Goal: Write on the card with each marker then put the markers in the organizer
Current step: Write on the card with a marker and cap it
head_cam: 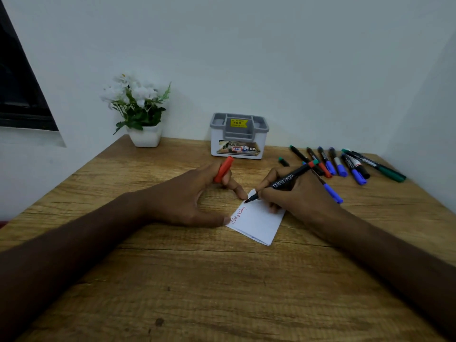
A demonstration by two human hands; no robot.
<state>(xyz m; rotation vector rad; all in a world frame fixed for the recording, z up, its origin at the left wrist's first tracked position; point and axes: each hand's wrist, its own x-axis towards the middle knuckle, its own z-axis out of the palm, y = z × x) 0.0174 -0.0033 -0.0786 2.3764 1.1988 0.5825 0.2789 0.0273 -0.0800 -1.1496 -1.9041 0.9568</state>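
Marker (pixel 283 180): black barrel, pinched in the right hand (pixel 299 193), tip down on the far-left corner of the card (pixel 256 218), tail end pointing up and off to the right toward the loose pile.
Card: white, lying skewed on the surface (pixel 222 280) right in the middle, red scribble along its left edge, so looks like writing is underway.
Cap (pixel 223 169): red one, gripped by the curled fingers of the left hand (pixel 187 201), whose index finger and thumb tip also press on the card's left edge.
Key relation: cap sits just left of the marker tip, near but not touching, so I'd guess recapping is a short swing between the two hands.
Organizer (pixel 238 137): grey and white, straight back from the card near the wall, well apart, about equally reachable from either hand, nothing in between.
Spare markers (pixel 345 164): bunch lying far right, mostly angled back-left to front-right, one with a blue cap partly under the right hand.
Potted flowers (pixel 138 109): back left, out of the way.
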